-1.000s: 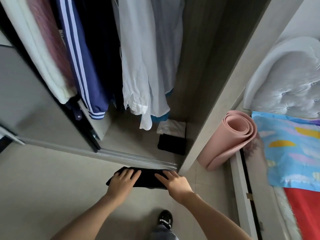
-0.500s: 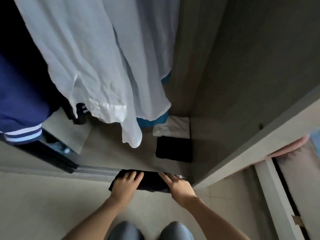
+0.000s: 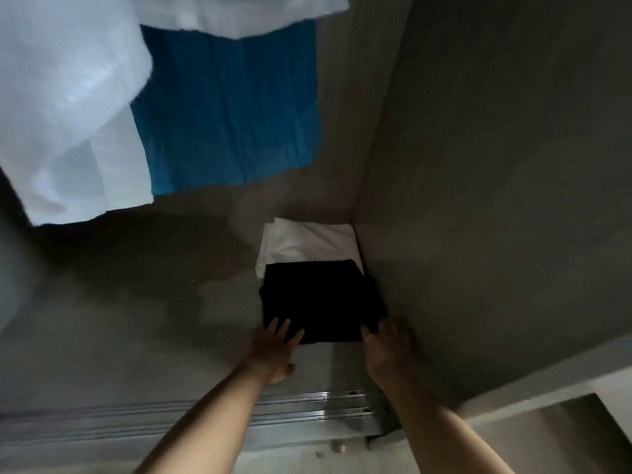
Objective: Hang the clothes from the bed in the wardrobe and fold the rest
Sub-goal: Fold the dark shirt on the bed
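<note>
Where the wardrobe floor [image 3: 154, 302] meets the right wall [image 3: 478, 200], a folded black garment [image 3: 321, 299] lies overlapping a folded white garment [image 3: 307, 239], left hand [image 3: 273, 348] spread flat on its near-left corner, right hand [image 3: 388, 342] pinching the near-right corner.

The grey wardrobe floor [image 3: 147, 302] lies bare across the centre left of the frame, reachable over the metal sliding-door track [image 3: 290, 415] along the bottom. A grey wardrobe side wall [image 3: 496, 165] closes the right. Against it, at lower centre, a folded black cloth [image 3: 321, 299] touches a folded white cloth [image 3: 307, 241] behind it. White hanging shirts [image 3: 61, 114] and a blue hanging garment [image 3: 225, 107] fill the upper left.
</note>
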Motion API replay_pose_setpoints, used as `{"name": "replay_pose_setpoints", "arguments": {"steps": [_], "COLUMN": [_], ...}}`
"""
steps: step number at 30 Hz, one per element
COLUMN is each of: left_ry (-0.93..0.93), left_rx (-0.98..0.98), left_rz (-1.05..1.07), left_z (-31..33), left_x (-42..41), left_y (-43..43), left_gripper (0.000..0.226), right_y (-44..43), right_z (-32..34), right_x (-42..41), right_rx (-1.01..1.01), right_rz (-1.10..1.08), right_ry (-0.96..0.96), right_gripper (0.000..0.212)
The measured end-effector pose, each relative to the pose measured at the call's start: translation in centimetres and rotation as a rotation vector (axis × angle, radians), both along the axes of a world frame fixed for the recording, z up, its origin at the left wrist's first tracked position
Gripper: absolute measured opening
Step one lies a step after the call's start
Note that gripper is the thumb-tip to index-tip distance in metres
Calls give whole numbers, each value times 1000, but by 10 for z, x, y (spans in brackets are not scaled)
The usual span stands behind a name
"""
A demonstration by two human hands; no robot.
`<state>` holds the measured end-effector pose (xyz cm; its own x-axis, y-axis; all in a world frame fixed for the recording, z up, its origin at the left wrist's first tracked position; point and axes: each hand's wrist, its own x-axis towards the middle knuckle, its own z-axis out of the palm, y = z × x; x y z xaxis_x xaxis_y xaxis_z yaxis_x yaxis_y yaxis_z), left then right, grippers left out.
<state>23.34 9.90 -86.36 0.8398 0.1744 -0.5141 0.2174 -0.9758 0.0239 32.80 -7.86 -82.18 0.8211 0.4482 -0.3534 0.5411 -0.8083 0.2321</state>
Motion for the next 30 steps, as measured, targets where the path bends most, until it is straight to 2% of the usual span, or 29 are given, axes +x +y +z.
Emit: {"name": "replay_pose_setpoints", "arguments": {"steps": [3,9,13,17,18,21,23,26,30], "left_ry": [79,19,-37,-283,-278,-80,-81,-129,-249], "left_rx": [-52,-7,10,15,3,-45,-54,-72,-90], "left_rz": [0,29,22,5,-20,-23,-32,-96,-193], "left_z": [-19,30,112,216,244,314,359,424,496], "left_x": [-19,-37,-61,-85,-93,-106,-105,-101,-101], "left_y": [-8,-10,-33,-61,-66,-73,-76,-88,-109], "left_gripper": [73,62,61,65,63,60,60,58,55], "right_y": [-21,-7,-13,-27,-33,-50,-61,-85,-132], "right_z": [-14,32,108,206,237,316,359,419,484], "right_x": [-11,-27,-57,-85,-93,-115,-122,-130,-148], "right_rx": [-18,64,92,188,197,157,141,137,146], "right_rz": [-32,-29,23,64,111,310,377,369,212], "right_ry": [54,57,180,349,346,313,267,173,121], "right_gripper": [40,52,55,60,59,59,52,45,48]}}
